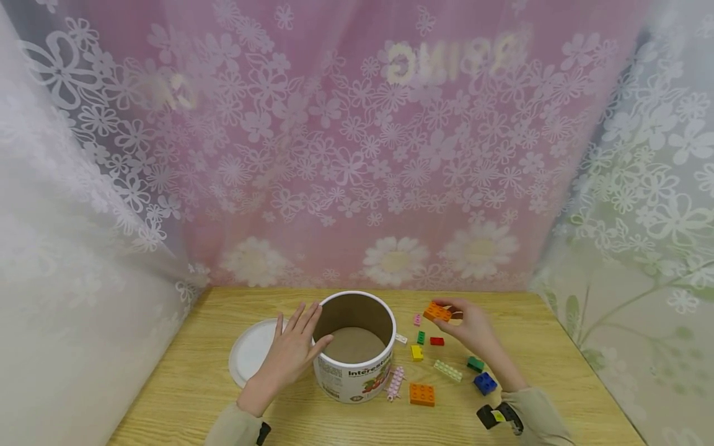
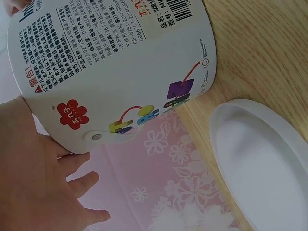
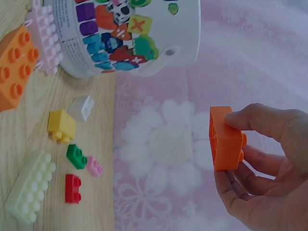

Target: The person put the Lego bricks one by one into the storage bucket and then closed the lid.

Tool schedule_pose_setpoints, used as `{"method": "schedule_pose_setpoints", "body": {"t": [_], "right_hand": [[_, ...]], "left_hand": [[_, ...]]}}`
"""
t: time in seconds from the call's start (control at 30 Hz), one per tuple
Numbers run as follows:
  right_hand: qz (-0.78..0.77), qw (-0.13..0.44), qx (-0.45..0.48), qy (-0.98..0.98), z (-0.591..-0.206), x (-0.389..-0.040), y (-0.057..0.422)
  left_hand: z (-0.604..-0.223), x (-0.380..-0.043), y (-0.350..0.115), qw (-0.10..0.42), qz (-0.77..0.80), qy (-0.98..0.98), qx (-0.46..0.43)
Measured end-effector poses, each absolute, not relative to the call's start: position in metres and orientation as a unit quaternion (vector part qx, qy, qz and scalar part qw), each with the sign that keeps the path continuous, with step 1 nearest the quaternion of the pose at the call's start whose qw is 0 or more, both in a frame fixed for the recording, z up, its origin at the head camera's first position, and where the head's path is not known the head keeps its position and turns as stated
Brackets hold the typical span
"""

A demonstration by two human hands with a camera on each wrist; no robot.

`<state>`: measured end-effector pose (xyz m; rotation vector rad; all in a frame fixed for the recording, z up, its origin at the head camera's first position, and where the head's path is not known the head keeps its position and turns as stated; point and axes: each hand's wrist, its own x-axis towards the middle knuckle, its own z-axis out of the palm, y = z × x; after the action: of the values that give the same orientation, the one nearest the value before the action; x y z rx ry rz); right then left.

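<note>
A white round bucket (image 1: 357,381) with printed sides stands on the wooden table, its inside bare to the bottom. My left hand (image 1: 292,350) rests against the bucket's left rim with fingers spread and fairly straight. To the right of the bucket, my right hand (image 1: 471,325) pinches an orange toy brick (image 1: 437,311) between thumb and fingers, raised above the table. In the right wrist view the same orange brick (image 3: 226,139) shows its studs toward the palm. A second orange brick (image 1: 421,394) lies on the table in front, beside a pink studded piece (image 1: 395,383).
A white lid (image 1: 251,353) lies left of the bucket. Spread over the right side are a yellow brick (image 1: 416,353), a red brick (image 1: 437,341), a pale green long brick (image 1: 448,370), a blue brick (image 1: 485,383) and a dark green brick (image 1: 475,363). A flowered curtain (image 1: 357,186) hangs behind.
</note>
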<state>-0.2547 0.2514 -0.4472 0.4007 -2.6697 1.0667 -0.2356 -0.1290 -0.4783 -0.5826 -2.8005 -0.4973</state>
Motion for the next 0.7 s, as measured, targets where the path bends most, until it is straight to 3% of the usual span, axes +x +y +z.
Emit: {"method": "schedule_pose_setpoints", "body": {"t": [0.7], "right_hand": [[0.403,0.095,0.196,-0.889,-0.434,-0.263,0.194]], "left_hand": [[-0.477,-0.234,-0.129,0.124,-0.173,-0.956,-0.201]]}}
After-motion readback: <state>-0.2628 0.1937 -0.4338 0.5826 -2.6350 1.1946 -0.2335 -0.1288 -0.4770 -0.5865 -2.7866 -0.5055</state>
